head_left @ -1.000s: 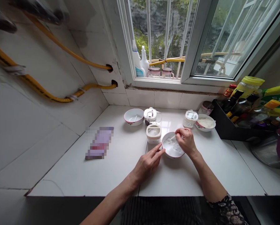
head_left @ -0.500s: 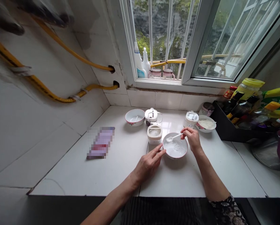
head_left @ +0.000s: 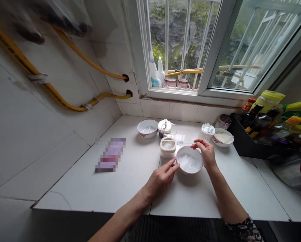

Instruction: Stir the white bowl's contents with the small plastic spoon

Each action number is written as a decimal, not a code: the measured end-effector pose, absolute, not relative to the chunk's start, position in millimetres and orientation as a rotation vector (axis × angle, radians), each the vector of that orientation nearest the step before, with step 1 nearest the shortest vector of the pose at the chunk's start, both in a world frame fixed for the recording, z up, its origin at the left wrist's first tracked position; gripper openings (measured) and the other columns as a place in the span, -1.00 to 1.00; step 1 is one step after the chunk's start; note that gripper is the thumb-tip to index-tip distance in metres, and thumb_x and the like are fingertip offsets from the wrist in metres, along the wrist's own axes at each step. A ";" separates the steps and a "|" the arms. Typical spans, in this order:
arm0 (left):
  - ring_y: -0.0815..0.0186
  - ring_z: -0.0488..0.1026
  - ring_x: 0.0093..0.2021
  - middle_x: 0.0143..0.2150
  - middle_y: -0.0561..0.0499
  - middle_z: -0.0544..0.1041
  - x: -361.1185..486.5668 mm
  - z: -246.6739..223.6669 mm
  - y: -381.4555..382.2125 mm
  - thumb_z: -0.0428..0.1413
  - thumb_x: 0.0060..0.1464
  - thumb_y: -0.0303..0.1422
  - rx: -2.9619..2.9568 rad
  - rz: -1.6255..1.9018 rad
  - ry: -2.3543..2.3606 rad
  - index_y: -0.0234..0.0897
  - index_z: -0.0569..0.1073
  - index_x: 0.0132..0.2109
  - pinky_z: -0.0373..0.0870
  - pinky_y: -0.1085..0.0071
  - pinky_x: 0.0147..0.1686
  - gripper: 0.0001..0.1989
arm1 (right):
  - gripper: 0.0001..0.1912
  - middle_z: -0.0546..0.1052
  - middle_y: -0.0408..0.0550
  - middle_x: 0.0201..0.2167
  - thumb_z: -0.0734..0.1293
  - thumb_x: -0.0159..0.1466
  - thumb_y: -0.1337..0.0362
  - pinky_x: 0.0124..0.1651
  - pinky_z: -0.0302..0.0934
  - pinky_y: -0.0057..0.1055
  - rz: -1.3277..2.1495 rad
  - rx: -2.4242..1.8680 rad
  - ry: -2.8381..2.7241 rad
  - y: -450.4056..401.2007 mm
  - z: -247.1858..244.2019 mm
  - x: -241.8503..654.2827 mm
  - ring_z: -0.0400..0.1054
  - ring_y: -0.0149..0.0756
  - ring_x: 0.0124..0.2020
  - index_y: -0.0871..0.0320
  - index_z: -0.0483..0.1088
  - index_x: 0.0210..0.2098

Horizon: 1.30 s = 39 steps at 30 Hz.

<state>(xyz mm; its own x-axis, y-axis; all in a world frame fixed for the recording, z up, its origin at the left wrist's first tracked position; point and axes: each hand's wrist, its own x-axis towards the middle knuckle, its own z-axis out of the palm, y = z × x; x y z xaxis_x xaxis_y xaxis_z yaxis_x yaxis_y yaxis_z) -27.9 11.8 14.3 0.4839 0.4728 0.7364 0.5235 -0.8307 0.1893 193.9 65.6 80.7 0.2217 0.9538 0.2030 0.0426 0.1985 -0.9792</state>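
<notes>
My left hand (head_left: 162, 176) grips the left rim of a white bowl (head_left: 197, 160), thumb and fingertips at its edge. White powder lies in the bottom of that bowl. In the pinched fingers of my right hand (head_left: 207, 154) is a small white spoon (head_left: 181, 143), held level above the bowl's far rim. Just left of the spoon's head stands a seasoning jar (head_left: 167, 153) with its lid up and white grains inside. A second open jar (head_left: 163, 127) with dark contents is behind it.
At the back left sits another bowl (head_left: 147, 134) with a spoon in it. On the right are a lidded jar (head_left: 207, 131), a bowl of pale contents (head_left: 224, 145) and a black box (head_left: 253, 148) of bottles. A blurred purple packet (head_left: 111, 154) lies left.
My right hand has lifted the spoon out of the bowl, up and back past its far rim. My left hand keeps its hold on the bowl. The view has shifted slightly.
</notes>
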 end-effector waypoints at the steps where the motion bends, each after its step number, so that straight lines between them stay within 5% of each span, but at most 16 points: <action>1: 0.16 0.54 0.11 0.19 -0.28 0.48 -27.8 14.3 11.8 -0.07 0.28 -0.59 -2.653 -1.282 -0.898 -0.30 0.35 0.23 0.61 0.36 -0.05 -0.58 | -0.79 0.59 -0.05 -0.53 0.32 0.16 0.12 -0.25 0.36 -0.25 0.838 -1.154 -1.197 63.7 80.4 189.6 0.48 -0.23 -0.44 0.15 0.43 -0.34; 6: 0.15 0.55 0.09 0.18 -0.31 0.48 -26.9 13.5 12.4 -0.07 0.27 -0.60 -2.646 -1.284 -0.892 -0.33 0.37 0.20 0.60 0.34 -0.04 -0.60 | -0.86 0.64 -0.01 -0.34 0.24 0.34 0.26 -0.06 0.34 -0.16 0.394 -1.032 -1.599 52.8 81.0 169.8 0.52 -0.21 -0.30 0.10 0.44 -0.22; 12: 0.19 0.55 0.10 0.21 -0.26 0.47 -27.9 12.2 12.7 -0.06 0.28 -0.60 -2.646 -1.285 -0.897 -0.27 0.34 0.25 0.60 0.37 -0.03 -0.56 | -0.80 0.64 -0.07 -0.36 0.21 0.33 0.43 0.03 0.26 -0.16 0.005 -0.909 -1.809 46.6 86.7 172.6 0.48 -0.23 -0.32 0.08 0.44 -0.22; 21: 0.17 0.53 0.12 0.19 -0.28 0.48 -27.7 16.0 10.8 -0.07 0.27 -0.61 -2.662 -1.292 -0.904 -0.31 0.36 0.21 0.60 0.36 -0.03 -0.58 | -0.83 0.48 -0.14 -0.63 0.21 0.13 0.36 -0.17 0.27 -0.27 0.147 -1.334 -1.670 55.5 82.4 201.1 0.38 -0.20 -0.41 0.05 0.38 -0.54; 27: 0.19 0.56 0.08 0.22 -0.25 0.46 -27.7 13.4 10.7 -0.04 0.28 -0.59 -2.664 -1.305 -0.911 -0.26 0.33 0.27 0.61 0.36 -0.05 -0.54 | -0.82 0.51 -0.13 -0.62 0.19 0.11 0.35 -0.10 0.26 -0.25 0.214 -1.344 -1.746 56.8 75.9 189.1 0.37 -0.22 -0.43 0.06 0.38 -0.56; 39: 0.17 0.53 0.12 0.22 -0.25 0.46 -27.6 13.9 10.9 -0.06 0.26 -0.61 -2.665 -1.302 -0.907 -0.27 0.32 0.27 0.60 0.35 -0.02 -0.53 | -0.87 0.43 -0.19 -0.73 0.22 -0.01 0.25 -0.45 0.25 -0.41 0.763 -1.323 -1.309 59.9 83.8 197.6 0.33 -0.33 -0.63 0.11 0.39 -0.56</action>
